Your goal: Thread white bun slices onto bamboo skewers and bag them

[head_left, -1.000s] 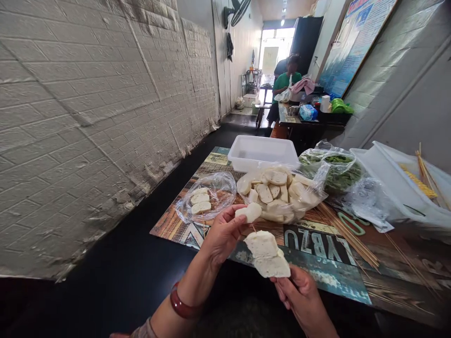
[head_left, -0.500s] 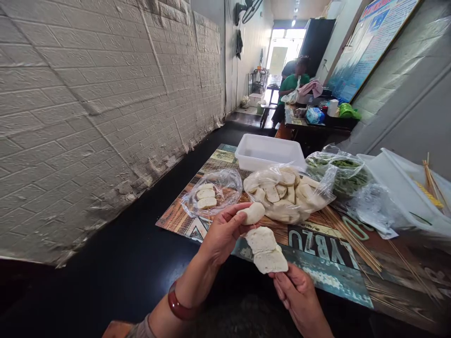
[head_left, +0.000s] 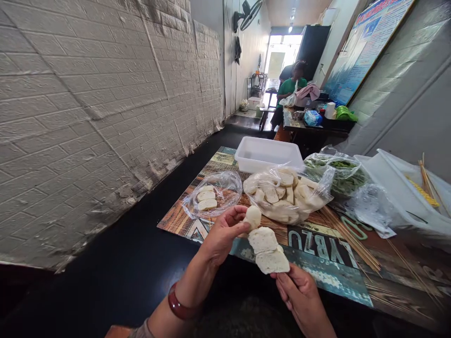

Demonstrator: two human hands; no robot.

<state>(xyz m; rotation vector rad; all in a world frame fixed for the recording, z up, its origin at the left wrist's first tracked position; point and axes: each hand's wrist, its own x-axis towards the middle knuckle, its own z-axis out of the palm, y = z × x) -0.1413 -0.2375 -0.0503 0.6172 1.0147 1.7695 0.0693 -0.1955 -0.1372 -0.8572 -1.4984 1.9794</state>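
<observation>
Slices (head_left: 270, 258) of pale food, two of them overlapping edge to edge, stand raised at the near edge of the worktop (head_left: 345, 287), between the two hands. The right hand (head_left: 299, 288) is closed at their lower right corner, thumb against fingers; whether it also grips a stick cannot be told. The left hand (head_left: 221, 234), with a reddish bracelet (head_left: 180, 300) at its wrist, pinches a single slice (head_left: 253, 217) just beyond the pair; whether these touch is unclear. At left, three slices (head_left: 206, 198) lie in a row on clear plastic (head_left: 230, 190). Farther right rests a bulging bag of slices (head_left: 289, 197), with a white tub (head_left: 269, 157) behind it. Thin sticks (head_left: 355, 246) lie to its right, near a bag of greens (head_left: 348, 178). A person in green (head_left: 289, 88) sits far off.
</observation>
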